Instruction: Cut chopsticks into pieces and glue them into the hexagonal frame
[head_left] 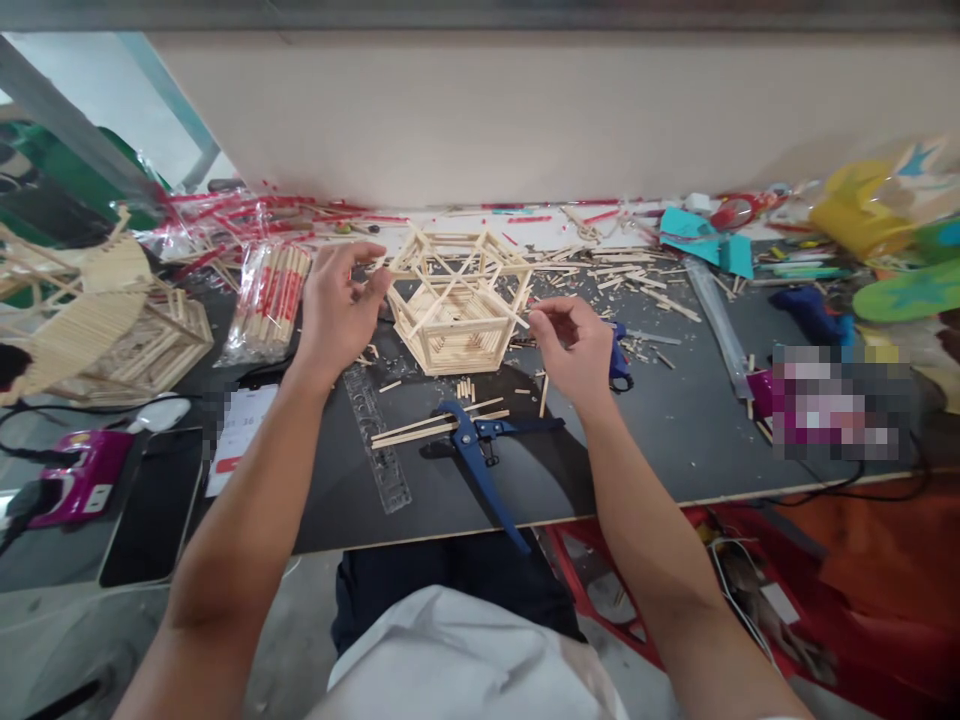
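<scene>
A hexagonal openwork frame of thin wooden sticks [461, 335] stands upright on the dark table, its upper sticks crossing. My left hand [341, 305] is at its upper left corner, thumb and forefinger apart; whether they touch it is unclear. On the other side, my right hand [576, 345] has thumb and forefinger pinched on the end of a thin wooden stick [517, 319] that slants into the frame's right side. Nearer me lie blue-handled cutters [472, 450], with several loose sticks [412, 432] at their jaws. A clear ruler [379, 445] lies left of them.
Stick scraps [637, 280] litter the table's back and right. At left are a bagged bundle of sticks [274, 295], another stick model [165, 345], two phones [154, 505] and a purple power block [82, 480]. A blue glue gun [810, 315] lies at right.
</scene>
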